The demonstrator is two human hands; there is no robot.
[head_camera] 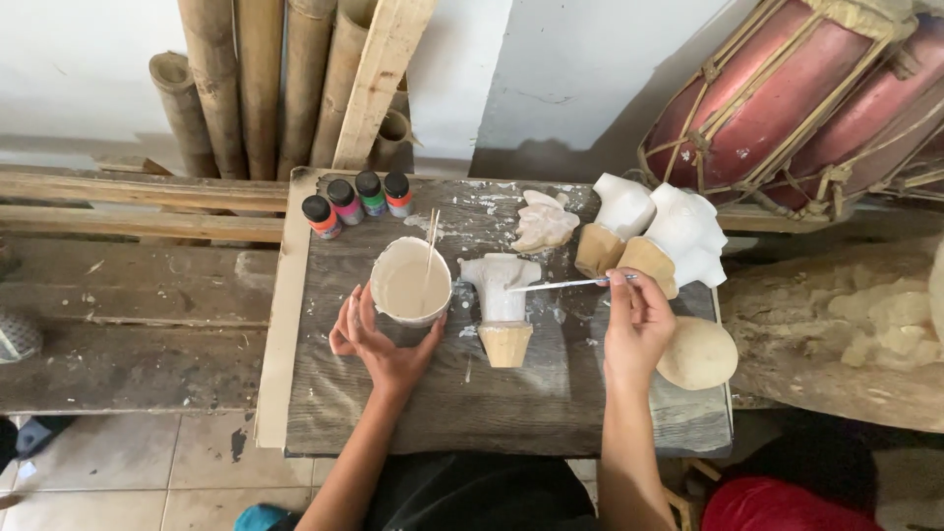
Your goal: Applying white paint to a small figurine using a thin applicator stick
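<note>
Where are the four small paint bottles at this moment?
In the head view, the four small paint bottles stand in a row at the far left corner of the wooden board, just beyond the cup of white paint that the left hand holds.

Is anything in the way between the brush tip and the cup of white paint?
Nothing visible blocks it. The right hand holds a thin brush whose tip rests on the small white carving. The paint cup, held by the left hand, sits just left of the carving, with only bare board between them.
</note>
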